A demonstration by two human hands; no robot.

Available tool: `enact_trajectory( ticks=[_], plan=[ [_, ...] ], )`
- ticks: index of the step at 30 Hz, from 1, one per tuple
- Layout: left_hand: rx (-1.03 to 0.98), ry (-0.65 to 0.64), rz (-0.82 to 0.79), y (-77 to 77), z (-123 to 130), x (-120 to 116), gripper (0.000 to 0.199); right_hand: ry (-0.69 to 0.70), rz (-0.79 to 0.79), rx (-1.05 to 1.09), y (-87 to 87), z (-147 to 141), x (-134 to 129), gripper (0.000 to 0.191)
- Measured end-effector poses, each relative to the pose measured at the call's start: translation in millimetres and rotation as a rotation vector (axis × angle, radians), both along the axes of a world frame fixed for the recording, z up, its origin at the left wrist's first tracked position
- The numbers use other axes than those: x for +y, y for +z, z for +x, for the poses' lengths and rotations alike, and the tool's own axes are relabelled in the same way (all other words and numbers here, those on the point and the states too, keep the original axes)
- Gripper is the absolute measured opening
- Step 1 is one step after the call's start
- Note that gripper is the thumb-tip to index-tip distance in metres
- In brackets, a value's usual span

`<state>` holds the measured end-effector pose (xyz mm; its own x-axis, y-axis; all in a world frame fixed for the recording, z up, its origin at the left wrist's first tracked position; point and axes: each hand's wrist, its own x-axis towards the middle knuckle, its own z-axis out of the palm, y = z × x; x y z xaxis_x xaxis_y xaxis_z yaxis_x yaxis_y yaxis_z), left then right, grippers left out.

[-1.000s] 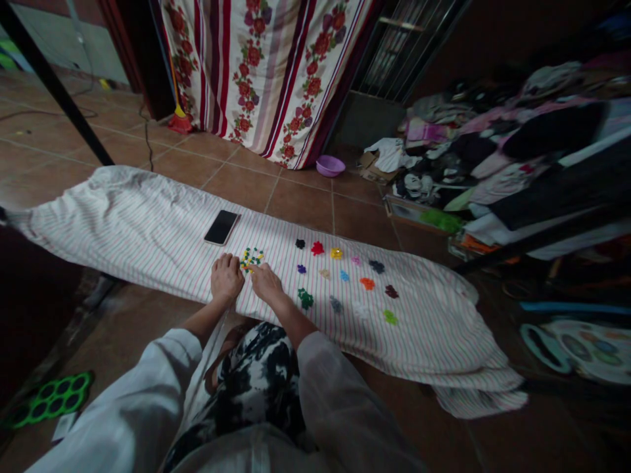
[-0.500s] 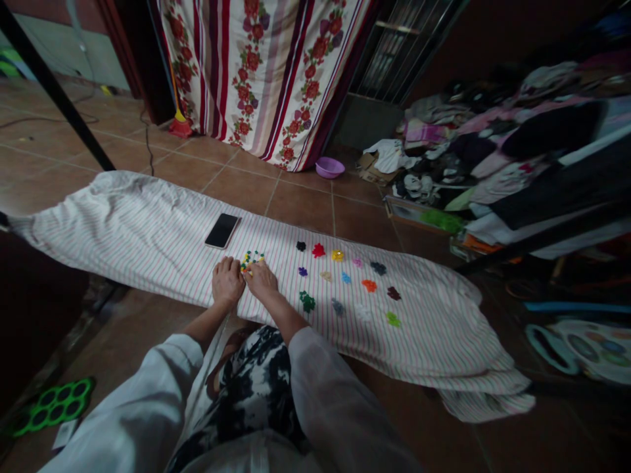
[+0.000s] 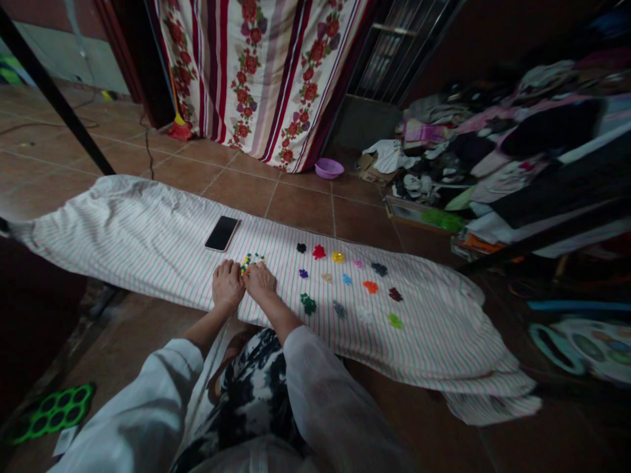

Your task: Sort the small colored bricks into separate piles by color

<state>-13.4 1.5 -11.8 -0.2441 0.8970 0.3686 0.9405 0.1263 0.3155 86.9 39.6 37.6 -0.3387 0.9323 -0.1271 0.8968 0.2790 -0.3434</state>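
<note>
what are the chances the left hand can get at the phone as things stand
Likely yes: the phone lies just beyond the left hand, with only striped cloth showing between them. I can't tell whether that hand holds anything.

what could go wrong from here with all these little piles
The right hand might scatter the green and yellow pieces beside its fingers. The right forearm, close to the dark green pile, could brush it. The striped cloth is wrinkled, so a tug could perhaps mix neighbouring piles.
</note>
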Motion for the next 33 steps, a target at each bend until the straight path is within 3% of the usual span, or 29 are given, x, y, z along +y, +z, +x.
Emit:
enact_trajectory(
  ticks=[14,23,28,33],
  plan=[
    [0.033,0.009,0.007,1.7,2.3,-1.7,0.025,-0.040,0.020,0.192,-11.5,11.2,-6.0,0.017],
    [0.030,0.010,0.042,-3.0,3.9,-0.8,0.028,-0.053,0.079,0.288,-8.6,31.1,-6.3,0.017],
    [0.045,0.009,0.036,-2.0,4.3,-0.8,0.030,-0.133,0.117,0.347,-12.0,53.1,-4.0,0.012],
    [0.055,0.007,0.033,-3.8,3.7,-0.6,0.030,-0.243,0.186,0.370,-17.9,93.4,3.1,0.010]
  ],
)
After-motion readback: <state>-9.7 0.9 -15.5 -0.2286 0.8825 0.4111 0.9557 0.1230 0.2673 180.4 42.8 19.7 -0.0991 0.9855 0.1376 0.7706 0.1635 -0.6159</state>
